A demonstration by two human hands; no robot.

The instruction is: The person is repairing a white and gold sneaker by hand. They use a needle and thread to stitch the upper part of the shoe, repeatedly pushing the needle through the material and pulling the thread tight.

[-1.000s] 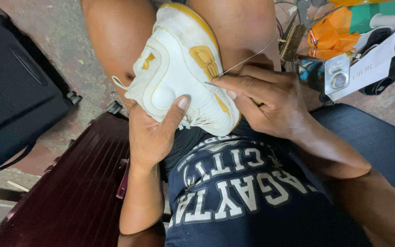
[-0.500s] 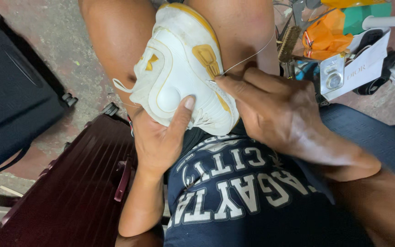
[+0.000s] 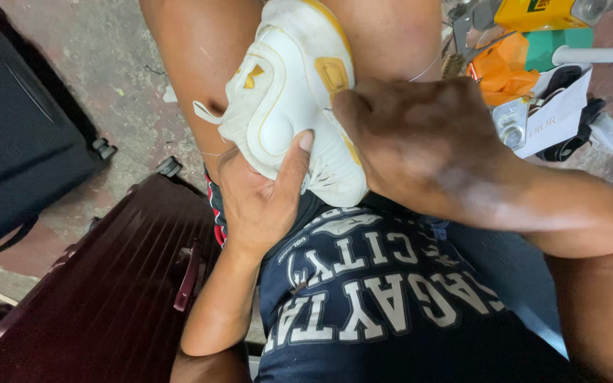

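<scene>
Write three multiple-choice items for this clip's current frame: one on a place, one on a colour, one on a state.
1. Where does the white sneaker sit?
A. On the floor
B. Between the person's knees
C. On the suitcase

2. What colour is the hard suitcase at lower left?
A. Dark red
B. Green
C. White

3. What is the left hand doing?
A. Hanging free
B. Resting on the suitcase
C. Gripping the sneaker from below, thumb on its side

Key: 1 B, a bare knee shows on either side of it. 2 A, its ribbed shell is maroon. 3 C, the thumb presses the upper while the right hand works at its edge.
</scene>
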